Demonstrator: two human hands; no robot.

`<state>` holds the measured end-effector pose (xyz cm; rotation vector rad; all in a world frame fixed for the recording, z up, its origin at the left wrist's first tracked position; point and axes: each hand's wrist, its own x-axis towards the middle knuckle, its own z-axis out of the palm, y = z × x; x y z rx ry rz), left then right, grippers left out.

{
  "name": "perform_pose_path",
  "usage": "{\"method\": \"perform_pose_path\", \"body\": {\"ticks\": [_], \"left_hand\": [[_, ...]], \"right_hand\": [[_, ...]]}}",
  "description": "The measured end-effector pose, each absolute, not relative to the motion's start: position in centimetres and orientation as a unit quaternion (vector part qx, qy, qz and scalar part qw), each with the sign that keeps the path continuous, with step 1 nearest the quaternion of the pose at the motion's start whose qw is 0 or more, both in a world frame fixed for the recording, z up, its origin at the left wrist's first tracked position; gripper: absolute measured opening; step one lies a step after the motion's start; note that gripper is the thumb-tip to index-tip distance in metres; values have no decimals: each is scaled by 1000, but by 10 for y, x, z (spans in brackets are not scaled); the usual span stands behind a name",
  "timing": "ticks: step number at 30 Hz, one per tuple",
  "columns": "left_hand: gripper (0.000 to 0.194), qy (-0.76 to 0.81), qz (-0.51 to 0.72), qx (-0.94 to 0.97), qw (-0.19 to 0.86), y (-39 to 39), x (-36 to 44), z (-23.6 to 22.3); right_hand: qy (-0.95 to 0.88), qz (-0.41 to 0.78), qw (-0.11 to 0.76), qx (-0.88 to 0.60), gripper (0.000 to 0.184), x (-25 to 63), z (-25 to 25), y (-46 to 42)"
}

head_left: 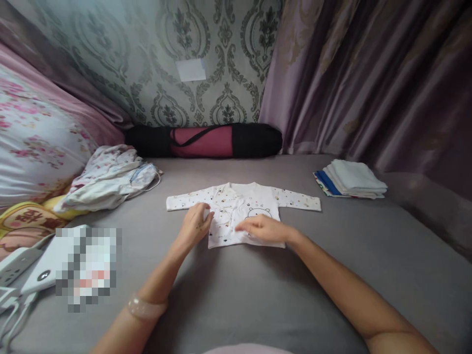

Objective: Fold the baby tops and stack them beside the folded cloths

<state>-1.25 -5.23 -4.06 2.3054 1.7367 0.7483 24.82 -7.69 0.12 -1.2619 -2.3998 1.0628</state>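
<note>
In the head view, a small white printed shirt [239,199] lies face up and spread out on the grey sheet [228,295], directly under and just beyond the hands. Its sleeves reach out past them to either side, nearly straight. The step in hand looks like flattening and arranging the front, where the cloth is a little rumpled between the hands. The next move would seem to call for a light fingertip touch there, so that the sleeves are not dragged out of line.

The left hand [198,223] is at the shirt's near left side, wrist bent, fingers curved over, with thumb and forefinger narrowly spaced at the cloth's edge. The right hand [263,227] lies lower and flatter across the front, palm down, its fingers drawn together and pointing left, partly covering a bear outline [258,212]. Whether either hand grips cloth or merely touches it, I cannot tell. Both forearms slant inward.

Beyond the left hand lies a loose heap of cloth [114,177]; beyond and right of the right hand, a folded stack [352,178].
</note>
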Motion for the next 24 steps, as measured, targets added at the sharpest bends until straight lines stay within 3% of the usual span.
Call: {"method": "perform_pose_path", "body": {"ticks": [3, 6, 11, 15, 20, 24], "left_hand": [[25, 518, 256, 811, 90, -11, 4, -42], [28, 489, 234, 836, 87, 28, 28, -51], [35, 506, 201, 836, 61, 54, 66, -74], [47, 543, 197, 815, 44, 53, 74, -88], [51, 560, 162, 807, 91, 52, 70, -74], [63, 571, 169, 801, 61, 38, 68, -69]], "right_hand": [[-781, 208, 179, -561, 47, 266, -14, -29], [-766, 106, 134, -620, 51, 273, -30, 3], [-751, 86, 58, -652, 67, 264, -52, 23], [-747, 78, 68, -656, 72, 258, -64, 25], [-748, 108, 76, -651, 69, 267, -53, 24], [-707, 40, 124, -695, 70, 282, -48, 14]]}}
